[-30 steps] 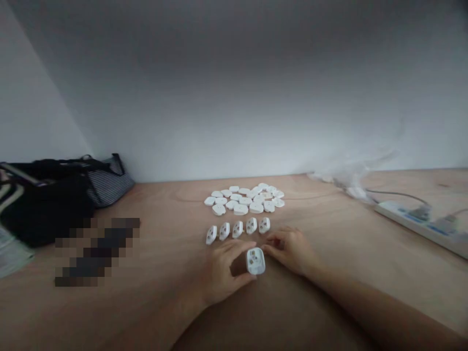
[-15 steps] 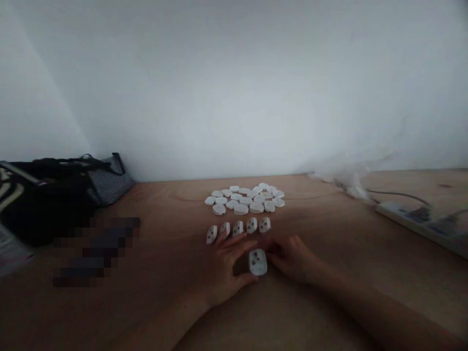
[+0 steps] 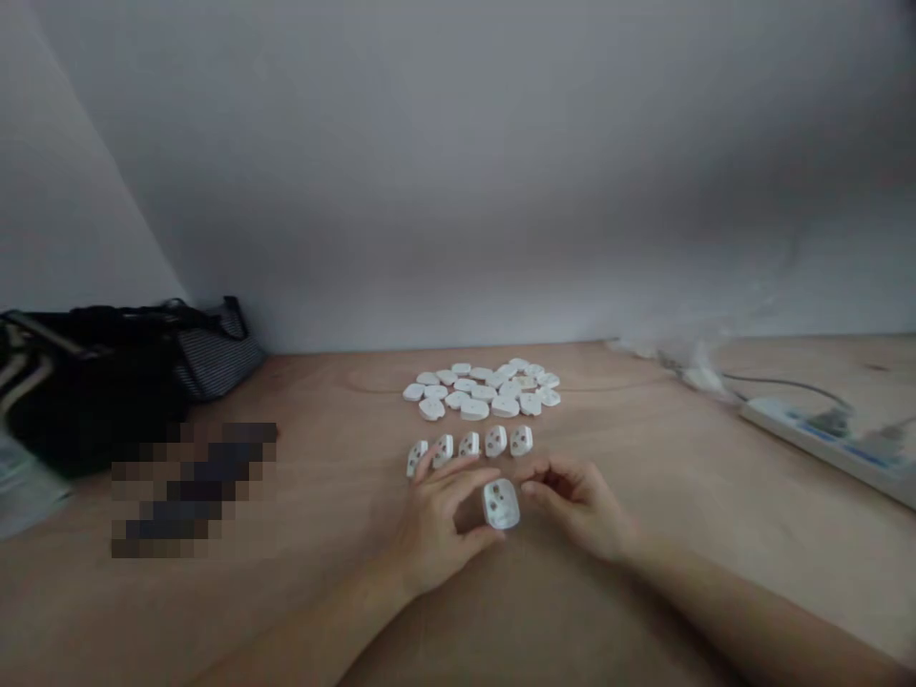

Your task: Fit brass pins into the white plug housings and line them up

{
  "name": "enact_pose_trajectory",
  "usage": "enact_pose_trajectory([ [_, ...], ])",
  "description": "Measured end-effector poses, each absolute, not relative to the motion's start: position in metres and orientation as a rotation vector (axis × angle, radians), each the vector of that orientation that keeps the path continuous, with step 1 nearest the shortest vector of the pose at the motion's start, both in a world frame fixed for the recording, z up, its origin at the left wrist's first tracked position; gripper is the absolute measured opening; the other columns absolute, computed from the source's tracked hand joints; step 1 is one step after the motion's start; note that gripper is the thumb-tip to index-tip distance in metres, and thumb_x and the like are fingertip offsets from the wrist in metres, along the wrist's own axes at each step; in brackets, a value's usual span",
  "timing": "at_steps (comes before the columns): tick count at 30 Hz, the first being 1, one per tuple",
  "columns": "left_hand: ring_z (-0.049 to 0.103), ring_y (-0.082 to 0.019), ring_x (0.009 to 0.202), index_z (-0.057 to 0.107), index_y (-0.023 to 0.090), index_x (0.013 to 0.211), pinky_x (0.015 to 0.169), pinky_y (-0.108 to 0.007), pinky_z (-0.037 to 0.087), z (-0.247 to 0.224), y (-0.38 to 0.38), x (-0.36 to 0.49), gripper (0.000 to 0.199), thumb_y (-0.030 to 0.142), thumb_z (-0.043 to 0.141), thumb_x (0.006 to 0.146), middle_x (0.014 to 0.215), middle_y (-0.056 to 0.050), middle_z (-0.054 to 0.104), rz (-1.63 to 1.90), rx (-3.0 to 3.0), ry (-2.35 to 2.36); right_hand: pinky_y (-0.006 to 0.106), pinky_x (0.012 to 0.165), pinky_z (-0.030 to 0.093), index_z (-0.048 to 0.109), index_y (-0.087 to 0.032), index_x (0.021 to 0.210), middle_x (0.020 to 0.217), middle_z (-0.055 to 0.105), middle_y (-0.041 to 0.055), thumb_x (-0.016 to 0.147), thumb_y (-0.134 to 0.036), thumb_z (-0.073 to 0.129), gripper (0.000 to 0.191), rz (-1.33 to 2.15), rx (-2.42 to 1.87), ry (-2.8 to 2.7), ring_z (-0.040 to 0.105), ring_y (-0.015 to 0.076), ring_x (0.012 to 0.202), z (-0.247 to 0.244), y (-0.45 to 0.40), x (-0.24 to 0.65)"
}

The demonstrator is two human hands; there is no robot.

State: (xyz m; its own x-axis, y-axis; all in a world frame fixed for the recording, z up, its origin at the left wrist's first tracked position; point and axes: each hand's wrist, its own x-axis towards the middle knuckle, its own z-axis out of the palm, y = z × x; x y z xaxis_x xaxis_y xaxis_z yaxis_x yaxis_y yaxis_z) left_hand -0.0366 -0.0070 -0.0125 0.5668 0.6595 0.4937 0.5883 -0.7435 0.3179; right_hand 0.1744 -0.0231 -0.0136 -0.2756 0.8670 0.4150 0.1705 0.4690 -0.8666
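Observation:
Between the thumb and index finger of my left hand (image 3: 444,525) is a white three-pin plug (image 3: 501,504), its face with small metal-coloured spots turned towards me. To the right of it, my right hand (image 3: 583,506) is closed with thumb and index fingertip together, close to the plug's edge. Whatever may be in that pinch is too small to make out. Just beyond my hands stands a row of several similar plugs (image 3: 495,441); the left hand's outer fingers overlap the nearest ones. Farther back lies a cluster of several white plug covers (image 3: 473,409).
A black bag (image 3: 100,382) stands at the left, with a pixelated dark item (image 3: 200,487) in front of it. On the right lie a white power strip (image 3: 822,439) with cables and a clear plastic bag (image 3: 694,358). A wall borders the wooden table (image 3: 322,458).
The plug has shifted slightly up and left in my left hand. My right hand has turned a little, its pinched fingers more visible. The table looks brighter and the wall darker.

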Motion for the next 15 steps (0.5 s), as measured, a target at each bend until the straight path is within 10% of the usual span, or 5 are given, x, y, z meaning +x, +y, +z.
enact_pose_trajectory([
  [15,0.057,-0.029,0.109,0.06,0.025,0.108,0.105,-0.053,0.021,-0.0103,-0.0062,-0.034,0.046,0.038,0.075,0.066,0.108,-0.005,0.068,1.039,2.616,1.143,0.028,0.07,0.051,0.07,-0.021,0.088,0.084,0.07,0.0039,0.08,-0.017,0.057,0.015,0.552,-0.92,-1.864,0.065,0.0164,0.075,-0.0154,-0.0276,0.1695],
])
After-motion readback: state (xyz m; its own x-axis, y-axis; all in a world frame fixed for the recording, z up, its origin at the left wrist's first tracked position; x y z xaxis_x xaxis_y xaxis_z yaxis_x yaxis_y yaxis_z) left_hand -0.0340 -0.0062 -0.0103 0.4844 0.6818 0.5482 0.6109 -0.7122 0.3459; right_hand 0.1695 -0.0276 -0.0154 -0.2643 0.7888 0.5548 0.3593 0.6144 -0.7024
